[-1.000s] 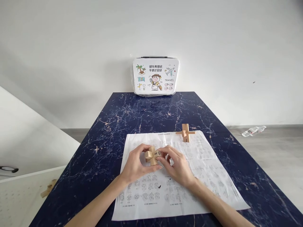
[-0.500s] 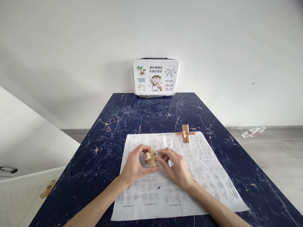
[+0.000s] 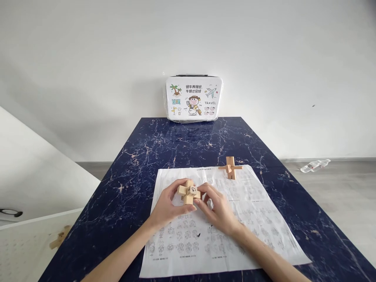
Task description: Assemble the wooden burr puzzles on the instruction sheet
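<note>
Between both hands, above a printed sheet [image 3: 258,219], sits a pale wooden burr puzzle [image 3: 188,199] of crossed square bars. A dark handwritten mark shows on its upward end. My left hand [image 3: 167,205] curls round its left side, fingers behind and thumb in front. My right hand [image 3: 219,207] pinches the bar end at the right between thumb and fingertips. The fingers partly hide the puzzle's back and right side. Past my right hand, a second wooden cross-shaped puzzle [image 3: 230,174] lies at the sheet's far edge.
The sheet with small printed diagrams lies on a dark blue marbled table [image 3: 132,156]. A white cartoon-printed case [image 3: 194,98] stands at the far edge against the wall. More wooden pieces [image 3: 60,237] rest on a white surface at lower left. Plastic bottles [image 3: 315,165] lie on the floor at right.
The puzzle has turned in my hands: its marked face now points up toward me instead of to the right. Both hands still hold it in nearly the same place.
</note>
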### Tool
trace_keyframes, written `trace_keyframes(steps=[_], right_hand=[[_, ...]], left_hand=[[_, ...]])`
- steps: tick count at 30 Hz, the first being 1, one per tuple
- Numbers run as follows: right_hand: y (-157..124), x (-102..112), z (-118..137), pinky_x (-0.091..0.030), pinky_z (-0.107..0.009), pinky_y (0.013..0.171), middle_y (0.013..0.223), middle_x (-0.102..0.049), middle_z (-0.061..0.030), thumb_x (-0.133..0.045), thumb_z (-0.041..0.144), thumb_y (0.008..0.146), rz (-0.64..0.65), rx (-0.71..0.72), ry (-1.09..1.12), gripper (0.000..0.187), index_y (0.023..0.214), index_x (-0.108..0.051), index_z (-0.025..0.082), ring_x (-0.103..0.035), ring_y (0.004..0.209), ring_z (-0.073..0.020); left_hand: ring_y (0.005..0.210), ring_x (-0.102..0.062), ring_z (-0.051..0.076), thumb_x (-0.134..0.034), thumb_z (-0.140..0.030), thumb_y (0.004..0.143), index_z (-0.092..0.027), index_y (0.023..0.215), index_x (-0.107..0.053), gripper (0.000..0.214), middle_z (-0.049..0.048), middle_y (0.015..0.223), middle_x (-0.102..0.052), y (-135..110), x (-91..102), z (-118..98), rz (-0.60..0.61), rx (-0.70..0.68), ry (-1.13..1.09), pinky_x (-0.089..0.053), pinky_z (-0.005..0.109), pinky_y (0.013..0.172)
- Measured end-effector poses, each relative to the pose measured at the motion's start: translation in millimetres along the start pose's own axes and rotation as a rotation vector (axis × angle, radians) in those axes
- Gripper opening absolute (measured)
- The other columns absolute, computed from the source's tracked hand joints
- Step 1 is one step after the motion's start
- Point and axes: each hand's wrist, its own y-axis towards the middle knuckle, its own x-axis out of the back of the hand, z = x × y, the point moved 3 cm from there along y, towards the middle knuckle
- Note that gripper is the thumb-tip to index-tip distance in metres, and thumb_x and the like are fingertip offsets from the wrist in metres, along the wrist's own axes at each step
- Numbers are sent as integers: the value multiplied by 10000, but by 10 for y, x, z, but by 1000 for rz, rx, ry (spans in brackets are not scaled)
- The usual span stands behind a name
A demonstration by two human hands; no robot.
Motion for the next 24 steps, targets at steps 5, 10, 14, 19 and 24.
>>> trace_keyframes(steps=[5,10,14,19,24], right_hand=[[-19,10,13,-547,-279,558,908,-699,-43,-549,310,1089,-34,13,-69,158,1197,-625,222,-654,681,-167],[-32,48,-16,-549,-303,586,905,-714,-45,-569,282,1084,-105,32,-163,185,1246,-634,219,-665,680,-174],[-33,64,-24,-557,-307,606,929,-714,-48,-558,279,1097,-85,41,-163,191,1269,-628,233,-677,707,-179],[-35,64,-24,-557,-309,614,930,-702,-47,-541,294,1110,-65,55,-163,187,1270,-623,240,-669,708,-181],[-48,67,-60,-549,-311,615,936,-704,-46,-536,293,1112,-46,61,-177,198,1281,-629,248,-646,692,-176]], left_hand=[[1346,-606,339,-873,-413,839,-308,1437,-593,669,91,1411,-671,-14,-20,-25,95,19,-26,-431,577,1188],[1422,-566,335,-749,-431,975,-350,1595,-434,700,110,1554,-561,-26,-56,-44,230,39,-95,-420,574,1215],[1423,-565,335,-619,-568,1041,-345,1566,-470,590,114,1532,-580,-12,-37,-11,240,95,-165,-428,540,1206],[1342,-611,310,-572,-589,1059,-315,1501,-512,524,111,1428,-630,-5,-30,0,231,117,-184,-449,503,1172],[1340,-605,319,-549,-598,1065,-296,1499,-503,531,123,1421,-624,-16,-32,-8,223,66,-118,-449,508,1171]])
